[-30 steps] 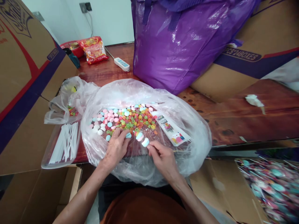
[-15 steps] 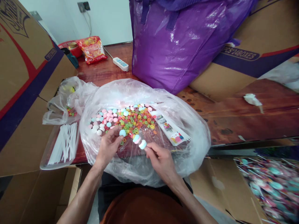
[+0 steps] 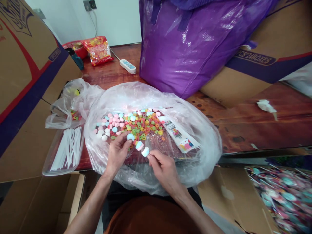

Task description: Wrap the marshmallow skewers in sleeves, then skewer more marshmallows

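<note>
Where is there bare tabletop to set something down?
Wood between the plastic sheeting, cardboard box and white scrap; a smaller patch between red packet and sheeting. Crowded: the sheeting, with candies near left hand and right hand.

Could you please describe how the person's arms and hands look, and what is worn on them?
The left hand and right hand wear no gloves. Both forearms are bare: no sleeve, watch or bracelet is visible. A brown top shows between them.

Candies (image 3: pixel 140 125) ringed by plastic bag (image 3: pixel 131 94); sticks (image 3: pixel 67 148) in tray (image 3: pixel 46 166) left, tote (image 3: pixel 192 48) behind.
</note>
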A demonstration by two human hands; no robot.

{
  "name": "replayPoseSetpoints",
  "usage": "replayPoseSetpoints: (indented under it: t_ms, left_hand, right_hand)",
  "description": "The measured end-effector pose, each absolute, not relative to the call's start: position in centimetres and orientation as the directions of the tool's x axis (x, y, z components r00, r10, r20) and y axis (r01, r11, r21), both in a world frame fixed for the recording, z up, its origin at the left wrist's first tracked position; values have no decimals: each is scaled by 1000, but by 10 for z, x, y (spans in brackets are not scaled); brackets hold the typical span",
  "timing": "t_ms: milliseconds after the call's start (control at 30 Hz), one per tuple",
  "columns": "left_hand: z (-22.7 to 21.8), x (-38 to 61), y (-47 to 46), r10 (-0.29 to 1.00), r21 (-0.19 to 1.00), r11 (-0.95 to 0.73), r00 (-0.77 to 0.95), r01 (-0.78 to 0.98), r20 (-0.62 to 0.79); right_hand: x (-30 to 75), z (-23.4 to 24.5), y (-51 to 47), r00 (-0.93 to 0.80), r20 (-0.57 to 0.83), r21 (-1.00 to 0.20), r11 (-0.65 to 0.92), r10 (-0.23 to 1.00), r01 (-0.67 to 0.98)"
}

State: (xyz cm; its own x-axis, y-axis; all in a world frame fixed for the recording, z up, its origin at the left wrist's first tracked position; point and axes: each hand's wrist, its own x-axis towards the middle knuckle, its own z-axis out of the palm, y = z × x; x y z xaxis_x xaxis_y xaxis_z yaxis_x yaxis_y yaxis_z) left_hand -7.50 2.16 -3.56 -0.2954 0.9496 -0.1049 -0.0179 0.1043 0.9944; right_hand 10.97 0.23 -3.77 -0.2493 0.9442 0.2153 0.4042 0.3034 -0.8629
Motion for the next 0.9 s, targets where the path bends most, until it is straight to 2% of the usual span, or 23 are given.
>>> replayPoseSetpoints:
  t_ms: [267,467,533,700,900]
  left_hand:
    - [-49,-66,17,943,993,81,-329,81,-50]
    - [-56,-66,13,940,902,-30,-295,431,172]
    - [-54,-67,13,947,868,-65,-243,493,209]
    - [-48,-71,11,967,853,-103,-151,511,207]
    - [-50,-73,12,965,891,-101,-175,442,196]
  right_hand:
    - [103,-41,-1,-175,195,-865,253,965,433]
    - [103,-38,-1,-219,130,-859,220,967,462]
    - [104,-38,1,-246,125,-859,229,961,457]
    - [103,-39,2,-244,117,-857,222,963,465]
    - [99,-41,1,-232,143,-868,235,962,438]
